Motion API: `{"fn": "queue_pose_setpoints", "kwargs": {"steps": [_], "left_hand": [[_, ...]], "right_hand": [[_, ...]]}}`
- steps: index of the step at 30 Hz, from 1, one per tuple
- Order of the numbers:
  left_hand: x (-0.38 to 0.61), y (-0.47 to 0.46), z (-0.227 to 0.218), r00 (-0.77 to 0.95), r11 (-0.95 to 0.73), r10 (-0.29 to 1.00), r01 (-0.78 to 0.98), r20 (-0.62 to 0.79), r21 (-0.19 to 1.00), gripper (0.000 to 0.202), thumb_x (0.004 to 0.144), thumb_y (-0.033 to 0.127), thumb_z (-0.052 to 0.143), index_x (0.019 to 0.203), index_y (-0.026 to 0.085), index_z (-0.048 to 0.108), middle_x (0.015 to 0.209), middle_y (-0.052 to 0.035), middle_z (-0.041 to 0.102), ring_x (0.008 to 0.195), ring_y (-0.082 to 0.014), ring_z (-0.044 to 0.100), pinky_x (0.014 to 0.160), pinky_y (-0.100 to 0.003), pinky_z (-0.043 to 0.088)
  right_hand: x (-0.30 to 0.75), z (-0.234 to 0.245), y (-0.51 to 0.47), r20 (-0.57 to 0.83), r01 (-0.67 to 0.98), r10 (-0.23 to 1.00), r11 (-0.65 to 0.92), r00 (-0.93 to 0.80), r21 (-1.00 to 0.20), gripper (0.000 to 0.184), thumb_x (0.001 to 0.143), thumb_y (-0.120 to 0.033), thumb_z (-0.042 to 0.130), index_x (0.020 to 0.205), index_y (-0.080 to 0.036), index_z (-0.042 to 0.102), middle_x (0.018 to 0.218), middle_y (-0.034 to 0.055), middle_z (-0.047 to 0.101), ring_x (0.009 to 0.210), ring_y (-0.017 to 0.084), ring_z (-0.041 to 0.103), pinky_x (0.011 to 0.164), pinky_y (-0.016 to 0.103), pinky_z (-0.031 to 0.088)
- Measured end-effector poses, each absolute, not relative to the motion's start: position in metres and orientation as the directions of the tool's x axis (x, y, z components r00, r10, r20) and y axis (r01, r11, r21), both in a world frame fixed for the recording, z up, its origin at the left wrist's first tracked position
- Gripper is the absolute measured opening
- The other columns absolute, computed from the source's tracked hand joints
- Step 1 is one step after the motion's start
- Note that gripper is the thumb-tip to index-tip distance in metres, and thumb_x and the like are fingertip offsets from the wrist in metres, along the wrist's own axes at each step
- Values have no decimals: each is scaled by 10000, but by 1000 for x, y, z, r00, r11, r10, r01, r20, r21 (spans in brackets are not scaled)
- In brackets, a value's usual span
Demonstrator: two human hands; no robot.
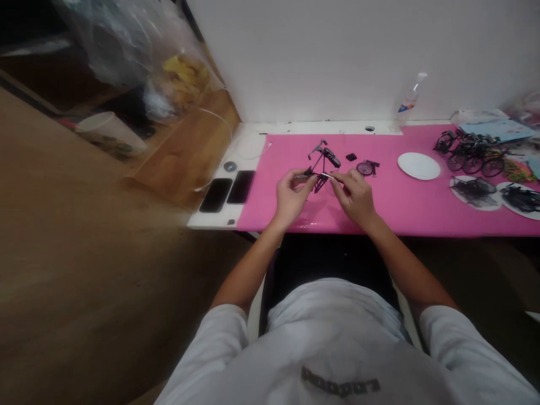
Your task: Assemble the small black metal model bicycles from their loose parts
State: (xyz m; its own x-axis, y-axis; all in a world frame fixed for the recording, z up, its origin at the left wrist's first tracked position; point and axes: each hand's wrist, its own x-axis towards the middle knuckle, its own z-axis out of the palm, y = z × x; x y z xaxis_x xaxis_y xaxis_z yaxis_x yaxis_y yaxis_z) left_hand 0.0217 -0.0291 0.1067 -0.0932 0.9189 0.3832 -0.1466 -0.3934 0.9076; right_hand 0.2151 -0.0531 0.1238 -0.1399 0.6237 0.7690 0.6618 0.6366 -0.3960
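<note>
A small black toy bicycle frame with handlebars and saddle is held just above the pink mat. My left hand pinches its left side with closed fingers. My right hand pinches a thin part at the frame's lower right. A loose small wheel and a small black piece lie on the mat just beyond my right hand.
A white round dish lies right of the wheel. Several finished toy bicycles and two dishes of black parts sit at far right. Two phones lie left of the mat. A plastic bottle stands by the wall.
</note>
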Motion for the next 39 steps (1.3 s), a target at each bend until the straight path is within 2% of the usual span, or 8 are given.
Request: {"fn": "queue_pose_setpoints", "kwargs": {"steps": [8,15,23,33,39], "left_hand": [[27,-38,110,-42,-382,924,-136,380,914,392,827,469,934,1039,188,761,1024,-83,811,952,-201,811,763,-298,703],[29,-39,107,-15,-376,926,-93,376,922,387,837,479,926,1042,192,765,1065,-81,803,1015,-204,806,816,-302,713],[29,-37,103,-5,-389,921,-90,390,917,363,847,460,919,1053,198,774,1077,-81,805,1018,-197,808,860,-323,717],[30,-36,102,-5,-379,925,-86,380,921,382,835,473,924,1041,190,771,1056,-82,809,1001,-205,812,861,-341,717],[31,-36,101,-3,-391,920,-84,392,917,358,847,457,917,1038,191,773,1052,-81,808,986,-198,810,854,-339,716]], "right_hand": [[214,121,-53,777,626,595,690,-205,-363,293,1133,-400,602,1246,-248,826,883,61,678,731,186,629,700,329,563],[214,121,-53,806,626,558,704,-195,-336,258,1123,-336,621,1221,-225,832,890,62,689,727,174,640,691,313,558],[213,123,-56,740,673,649,630,-180,-389,295,1112,-367,589,1189,-236,841,900,80,709,730,189,644,714,342,570],[212,118,-54,800,676,575,659,-170,-330,258,1087,-312,614,1138,-201,841,872,71,724,699,177,645,659,311,533],[212,117,-54,755,699,634,616,-166,-363,254,1078,-325,613,1149,-227,836,897,71,741,701,179,642,673,318,545]]}}
